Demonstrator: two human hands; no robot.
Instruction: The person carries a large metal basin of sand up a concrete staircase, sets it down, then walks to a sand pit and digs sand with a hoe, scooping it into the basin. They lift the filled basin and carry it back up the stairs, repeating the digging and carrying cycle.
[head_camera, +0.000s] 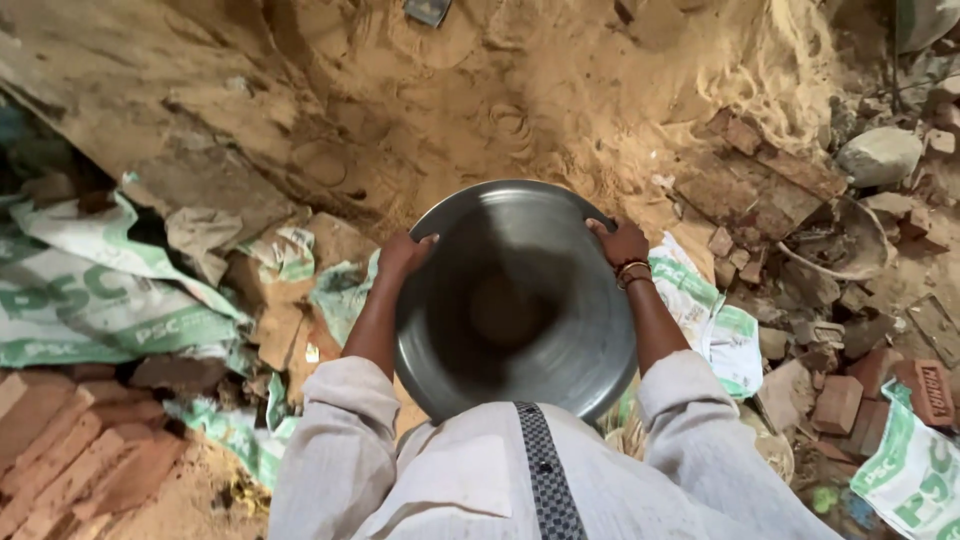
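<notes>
I hold a round, shallow metal pan (520, 300) in front of my body, its hollow side facing up at me and nothing in it. My left hand (403, 255) grips the rim on the left side. My right hand (622, 243), with bangles at the wrist, grips the rim on the right. Both arms wear pale rolled sleeves. Beneath the pan lies sandy ground.
A mound of sand (520, 90) rises ahead. White and green woven sacks (90, 290) lie at the left and under the pan. Red bricks (70, 450) stack at lower left. Broken bricks, rubble and another dirty pan (835, 240) sit at the right.
</notes>
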